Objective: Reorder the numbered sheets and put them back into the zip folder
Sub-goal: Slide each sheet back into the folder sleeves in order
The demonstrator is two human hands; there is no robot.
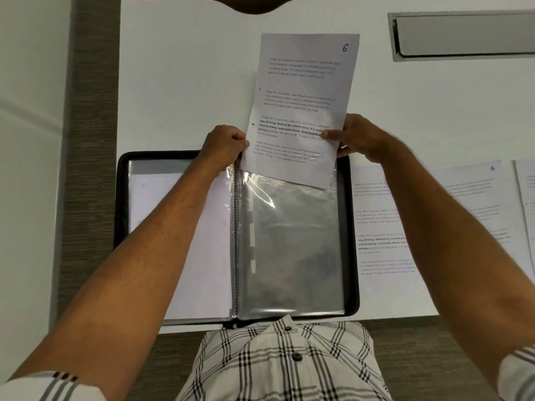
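A black zip folder point(351, 241) lies open on the white table, with clear plastic sleeves point(289, 250) on its right half and a white page on its left half. The sheet numbered 6 point(304, 91) stands with its lower end inside the top of the right sleeve. My left hand point(224, 144) pinches the sheet's left edge at the sleeve's mouth. My right hand point(359, 137) grips the sheet's right edge, thumb on the print. More printed sheets point(382, 221) lie to the right of the folder, one marked 5 point(474, 183).
The white table point(179, 82) has a grey recessed cable tray point(463, 36) at the back right. A brown strip of floor runs along the table's left side. My checked shirt fills the bottom of the view at the table's near edge.
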